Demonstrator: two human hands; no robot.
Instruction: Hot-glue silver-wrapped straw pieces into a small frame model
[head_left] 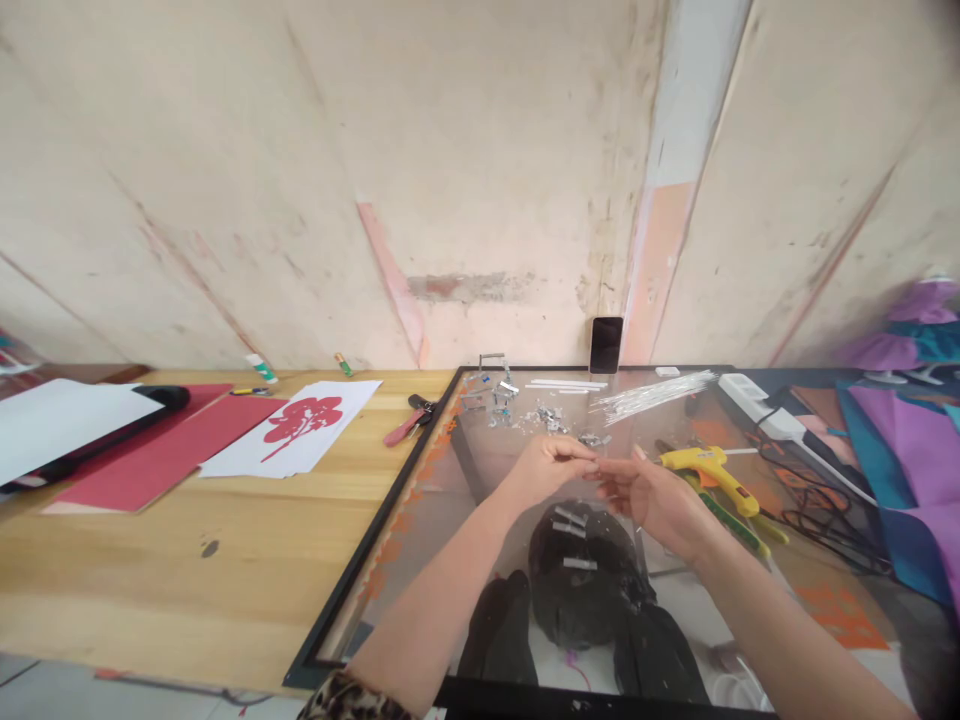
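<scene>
My left hand (551, 462) and my right hand (654, 495) meet fingertip to fingertip above a large black-framed mirror (390, 545) lying flat on the wooden table (187, 570). Both hands have their fingers pinched together on a tiny piece that is too small to name. Several small mirror pieces (570, 520) lie on the glass just below the hands. More shiny fragments (551, 418) are scattered beyond them.
A yellow glue gun (709, 465) lies right of my right hand, with a white power strip (757, 405) and cables behind. Clear sticks (649, 392), a phone (605, 344) against the wall, pliers (409, 420), red flower paper (300, 425), red card (150, 455) and purple fabric (911, 450) are around.
</scene>
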